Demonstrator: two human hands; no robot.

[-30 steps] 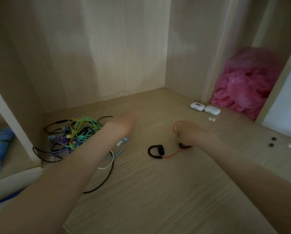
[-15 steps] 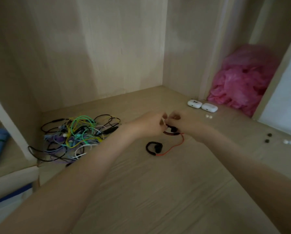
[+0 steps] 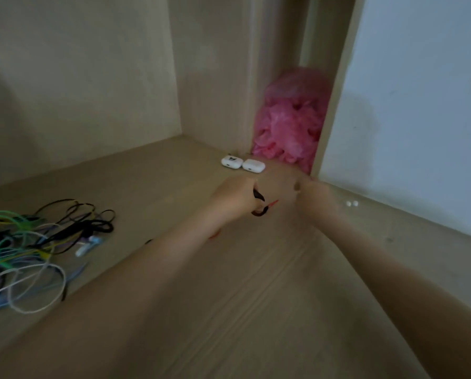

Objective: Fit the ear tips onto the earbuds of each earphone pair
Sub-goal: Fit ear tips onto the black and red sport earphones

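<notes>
My left hand (image 3: 237,198) grips a black ear-hook earphone (image 3: 259,199) with a red cable (image 3: 272,204), lifted a little off the wooden shelf (image 3: 256,296). To its right, my right hand (image 3: 315,196) is stretched out low over the shelf near the white wall; it is blurred and its fingers are hard to read. A small dark blur shows at its fingertips. Two white ear tips (image 3: 352,203) lie just right of that hand. The earphone's second earbud is hidden under my left forearm.
A tangle of coloured earphone cables (image 3: 37,242) lies at the left. Two white earbud cases (image 3: 242,163) sit near the back corner. A pink plastic bag (image 3: 291,127) fills the niche behind them. A white wall (image 3: 420,119) bounds the right side.
My hands have come apart: the right one left the earphone and moved right toward the wall, while the left one keeps the earbud. The camera has turned right.
</notes>
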